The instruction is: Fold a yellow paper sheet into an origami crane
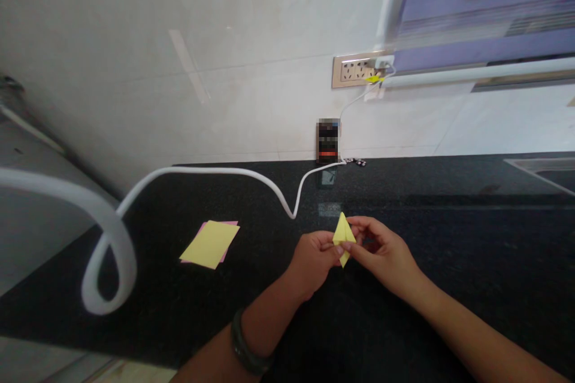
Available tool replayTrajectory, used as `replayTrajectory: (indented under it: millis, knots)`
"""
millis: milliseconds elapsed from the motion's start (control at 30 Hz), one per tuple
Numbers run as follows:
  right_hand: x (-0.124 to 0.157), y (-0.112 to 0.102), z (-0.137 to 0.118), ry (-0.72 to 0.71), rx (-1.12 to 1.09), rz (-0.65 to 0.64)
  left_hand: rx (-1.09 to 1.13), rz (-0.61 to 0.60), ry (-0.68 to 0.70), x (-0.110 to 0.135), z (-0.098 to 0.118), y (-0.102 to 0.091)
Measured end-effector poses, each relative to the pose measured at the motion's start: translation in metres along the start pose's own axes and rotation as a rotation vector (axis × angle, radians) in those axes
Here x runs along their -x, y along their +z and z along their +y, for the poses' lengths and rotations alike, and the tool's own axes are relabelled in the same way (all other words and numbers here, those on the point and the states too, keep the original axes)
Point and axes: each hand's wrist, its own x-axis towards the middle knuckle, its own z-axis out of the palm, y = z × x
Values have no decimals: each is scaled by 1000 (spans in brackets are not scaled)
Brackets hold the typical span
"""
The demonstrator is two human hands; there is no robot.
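A small piece of folded yellow paper (343,231), shaped like a narrow diamond with a crease down its middle, is held above the dark countertop. My left hand (315,260) pinches its lower left side, the thumb lying on the front. From the right, my right hand (385,251) grips it too, thumb on the lower front and fingers around the right edge and behind. The fingertips behind the paper are partly hidden. Off to the left, a yellow sheet (210,244) lies flat over a pink sheet (232,224), of which only the edges show.
A thick white cable (211,170) loops across the left of the black countertop (269,197). By the tiled wall a phone (327,142) stands upright, near a thin cord running to a socket panel (354,70). A sink edge (539,172) shows at far right.
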Motion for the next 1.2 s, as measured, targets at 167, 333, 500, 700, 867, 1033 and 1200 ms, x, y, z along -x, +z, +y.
replayTrajectory:
  millis: [167,333,500,700,867,1033,1200]
  knots:
    - [0,-2,0,-34,99,17,-45,-11,34,1,-1,0]
    - [0,-4,0,-37,-46,24,-58,9,20,1,1,-2]
    - [0,-3,0,-36,-93,61,-165,84,87,1,2,-3]
    - [1,-2,1,-70,-52,83,-411,234,264,0,6,-6]
    - [1,-4,-1,-133,69,78,-438,228,206,0,6,-5]
    - [2,-6,-2,-207,162,60,-193,139,-31,1,3,-2]
    - [-2,-7,-1,-2,-77,22,73,108,-61,1,4,-2]
